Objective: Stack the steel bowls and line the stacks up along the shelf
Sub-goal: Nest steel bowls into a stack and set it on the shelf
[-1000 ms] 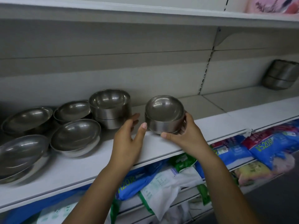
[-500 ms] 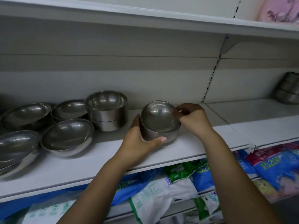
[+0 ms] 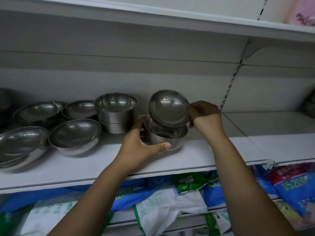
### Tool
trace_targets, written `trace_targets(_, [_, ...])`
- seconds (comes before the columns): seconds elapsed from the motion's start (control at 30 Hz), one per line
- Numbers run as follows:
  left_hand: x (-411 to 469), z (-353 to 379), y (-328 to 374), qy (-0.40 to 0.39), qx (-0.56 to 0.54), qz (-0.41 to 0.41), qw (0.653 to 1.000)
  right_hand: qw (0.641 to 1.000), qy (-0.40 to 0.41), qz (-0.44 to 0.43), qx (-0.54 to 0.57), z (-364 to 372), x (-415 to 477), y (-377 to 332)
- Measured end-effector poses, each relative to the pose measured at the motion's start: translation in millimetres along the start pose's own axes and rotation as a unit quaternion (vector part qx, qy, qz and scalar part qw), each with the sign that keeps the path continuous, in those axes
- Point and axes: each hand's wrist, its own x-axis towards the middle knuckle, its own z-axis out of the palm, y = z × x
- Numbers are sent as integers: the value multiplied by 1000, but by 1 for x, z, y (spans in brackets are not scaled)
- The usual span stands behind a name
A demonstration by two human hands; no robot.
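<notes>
1. The shelf (image 3: 196,155) holds several loose steel bowls at the left and a two-bowl stack (image 3: 115,114) by the back wall.
2. The left hand (image 3: 141,147) wraps around the lower bowl (image 3: 167,137), steadying it on the shelf.
3. The right hand (image 3: 204,116) now pinches the upper bowl (image 3: 168,108) by its rim; half a second ago it sat nested, now it is tipped up, so this pair looks to be coming apart for restacking.

Small steel bowl (image 3: 168,108) tilted, lifted off lower bowl (image 3: 166,136) upright on shelf (image 3: 196,154), two-bowl stack (image 3: 116,111) left, shallow bowls (image 3: 75,133) loose beyond
</notes>
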Motion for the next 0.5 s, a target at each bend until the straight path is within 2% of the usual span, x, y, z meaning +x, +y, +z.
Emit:
trace_targets(0.23, [-25,-12,9,28,-36,-23,999,988,29,85,126,3,2,1])
trace_targets(0.37, [-43,-34,17,54,-9,-8,998,982,23,136,132,13,4,11])
trace_targets(0.5, [-56,-56,25,114,-19,-1,993,976,-1,179,125,35,4,22])
